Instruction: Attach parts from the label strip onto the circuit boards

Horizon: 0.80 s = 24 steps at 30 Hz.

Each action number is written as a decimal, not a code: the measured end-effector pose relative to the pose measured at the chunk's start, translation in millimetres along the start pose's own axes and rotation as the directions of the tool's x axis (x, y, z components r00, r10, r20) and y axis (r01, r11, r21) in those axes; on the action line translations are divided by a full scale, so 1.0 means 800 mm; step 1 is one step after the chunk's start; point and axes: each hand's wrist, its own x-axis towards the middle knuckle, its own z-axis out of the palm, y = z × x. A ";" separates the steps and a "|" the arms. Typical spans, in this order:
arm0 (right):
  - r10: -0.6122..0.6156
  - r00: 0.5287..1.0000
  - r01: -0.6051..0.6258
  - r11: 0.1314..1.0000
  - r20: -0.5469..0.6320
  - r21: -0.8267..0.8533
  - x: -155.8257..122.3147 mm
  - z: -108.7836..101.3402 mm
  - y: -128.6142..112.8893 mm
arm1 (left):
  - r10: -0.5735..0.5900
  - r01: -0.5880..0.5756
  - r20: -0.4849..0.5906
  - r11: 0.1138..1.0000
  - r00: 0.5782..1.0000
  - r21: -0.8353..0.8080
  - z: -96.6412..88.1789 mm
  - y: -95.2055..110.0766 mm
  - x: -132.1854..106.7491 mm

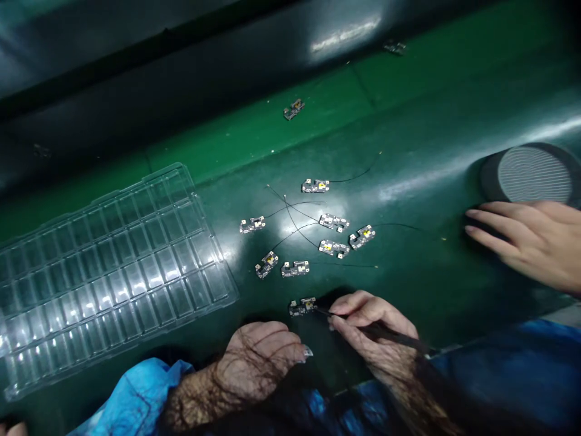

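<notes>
My right hand (379, 330) is closed around thin black tweezers (394, 336), held like a pen. Their tip reaches the right end of a small circuit board (303, 307) that lies on the green mat. My left hand (258, 357) rests just below and left of that board, its fingers curled inward. Something small and shiny shows at its fingertips, too small to name. Farther up the mat lie several similar boards, among them one board (295, 269) and another board (315, 186), with thin black cables trailing from them.
On the left lies a clear plastic tray (179, 212) with many compartments. At the right another person's hand (535, 242) rests near a round dark object with a ribbed top (535, 175). Beyond the mat, a board (294, 109) lies on a brighter green strip (218, 160).
</notes>
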 end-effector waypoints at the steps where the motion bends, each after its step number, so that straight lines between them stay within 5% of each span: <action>1: 0.032 0.999 -0.031 0.999 -0.017 0.015 -0.004 0.010 -0.008 | 0.018 -0.017 -0.030 0.998 0.999 0.053 0.001 0.000 -0.002; 9: 0.003 0.998 0.012 0.976 0.068 -0.217 -0.006 0.022 -0.004 | -0.002 0.004 -0.007 0.982 1.000 0.188 0.009 0.000 0.003; 17: 0.110 0.987 -0.067 0.948 -0.121 0.311 0.017 0.025 -0.049 | 0.075 -0.103 0.113 0.956 0.991 0.274 -0.005 -0.001 0.010; 24: 0.113 0.987 -0.070 0.943 -0.113 0.326 0.019 0.024 -0.052 | 0.076 -0.098 0.087 0.952 0.993 0.289 -0.006 0.000 0.014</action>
